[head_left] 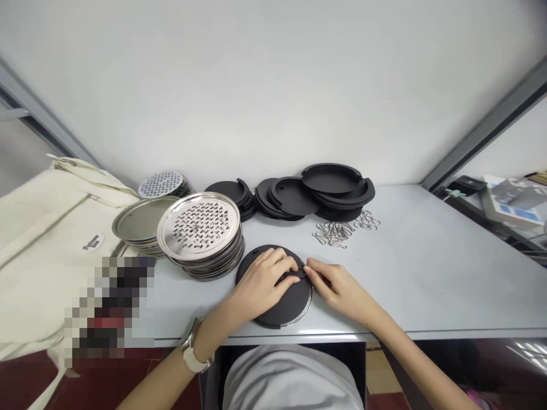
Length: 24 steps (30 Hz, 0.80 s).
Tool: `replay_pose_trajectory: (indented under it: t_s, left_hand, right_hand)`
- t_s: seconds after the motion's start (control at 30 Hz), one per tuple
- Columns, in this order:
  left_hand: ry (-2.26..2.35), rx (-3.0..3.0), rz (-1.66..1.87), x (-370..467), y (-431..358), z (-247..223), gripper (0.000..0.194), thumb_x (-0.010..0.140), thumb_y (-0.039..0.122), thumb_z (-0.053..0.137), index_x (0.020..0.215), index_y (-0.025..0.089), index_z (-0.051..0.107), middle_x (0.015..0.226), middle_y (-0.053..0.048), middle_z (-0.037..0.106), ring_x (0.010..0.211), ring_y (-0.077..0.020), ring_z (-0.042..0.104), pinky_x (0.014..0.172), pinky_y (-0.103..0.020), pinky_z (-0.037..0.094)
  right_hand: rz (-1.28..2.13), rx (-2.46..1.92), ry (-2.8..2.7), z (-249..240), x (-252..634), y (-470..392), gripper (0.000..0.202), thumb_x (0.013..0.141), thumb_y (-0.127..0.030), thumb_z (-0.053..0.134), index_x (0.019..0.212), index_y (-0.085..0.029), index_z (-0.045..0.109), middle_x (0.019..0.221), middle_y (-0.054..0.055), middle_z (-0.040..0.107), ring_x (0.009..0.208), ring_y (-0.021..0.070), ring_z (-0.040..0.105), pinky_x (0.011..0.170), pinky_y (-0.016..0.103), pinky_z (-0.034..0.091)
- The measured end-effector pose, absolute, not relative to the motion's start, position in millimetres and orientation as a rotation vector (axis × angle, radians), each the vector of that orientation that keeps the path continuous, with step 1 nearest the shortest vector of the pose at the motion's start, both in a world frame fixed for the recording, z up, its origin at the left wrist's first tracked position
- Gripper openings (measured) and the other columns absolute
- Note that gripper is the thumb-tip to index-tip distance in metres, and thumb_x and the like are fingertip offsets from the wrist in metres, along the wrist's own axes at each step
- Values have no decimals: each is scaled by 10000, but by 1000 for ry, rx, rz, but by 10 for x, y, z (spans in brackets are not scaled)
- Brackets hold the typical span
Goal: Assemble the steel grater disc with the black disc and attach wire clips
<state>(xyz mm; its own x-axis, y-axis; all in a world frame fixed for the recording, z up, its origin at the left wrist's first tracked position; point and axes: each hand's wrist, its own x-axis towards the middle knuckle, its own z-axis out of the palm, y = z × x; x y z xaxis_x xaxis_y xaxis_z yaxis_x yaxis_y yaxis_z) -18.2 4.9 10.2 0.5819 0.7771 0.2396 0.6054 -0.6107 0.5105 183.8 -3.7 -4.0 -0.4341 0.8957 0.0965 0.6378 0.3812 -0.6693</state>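
A round black disc [286, 304] with a metal rim showing along its lower right edge lies flat near the table's front edge. My left hand [269, 279] rests on top of it, thumb and fingers pinching a small dark part near the disc's right side. At the right rim, my right hand [327, 279] pinches the edge between thumb and fingertips, close to the left fingertips. The small part between the two hands is mostly hidden. Left of the disc stands a stack of round metal grater plates [199, 228], its top one perforated.
Behind are plain metal plates [143, 219], a smaller grater stack [160, 185], black discs [224, 191], black rimmed trays [331, 177], metal clips [335, 232] and rings [367, 220]. A cream bag [47, 245] lies left. Boxes [508, 202] stand beyond the table's right side.
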Motion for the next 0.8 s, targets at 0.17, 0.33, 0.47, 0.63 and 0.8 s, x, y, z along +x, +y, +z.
replay_pose_trajectory:
  t_s: [0.17,0.33,0.47,0.63,0.8]
  left_hand:
    - [1122,2447,629,-181,43,106,70,911,259,546,949,205,570,951,-17,565,917,-175,512,835,-312,418]
    - [1135,2438,634,-180,43,102,72,908,262,552,950,209,577,941,-14,567,908,-168,513,828,-303,422]
    - [1125,2445,626,-181,47,98,71,910,261,550,950,209,576,944,-14,567,907,-168,517,830,-306,421]
    - [1117,2440,646,-182,47,92,81,913,266,544,953,206,582,943,-20,567,914,-172,519,834,-317,422]
    - [1118,2445,640,-181,45,92,85,912,268,546,959,206,581,943,-23,566,917,-174,520,834,-317,425]
  right_hand:
    - [725,-1363,-2234,-67,1837,-24,272,991,-308,295,734,-230,336,580,-54,378,504,132,391,536,242,306]
    - [697,-1376,-2254,-61,1837,-29,284,991,-308,295,725,-229,355,574,-45,402,495,135,397,528,244,310]
    - [672,-1383,-2273,-62,1833,-34,289,994,-307,277,730,-230,366,572,-40,423,490,138,409,527,247,309]
    - [592,-1414,-2308,-100,1838,-32,261,988,-276,279,755,-228,387,568,-36,447,472,140,418,511,253,288]
    - [564,-1422,-2333,-125,1846,-28,257,990,-280,276,756,-230,369,564,-43,423,470,140,415,515,255,280]
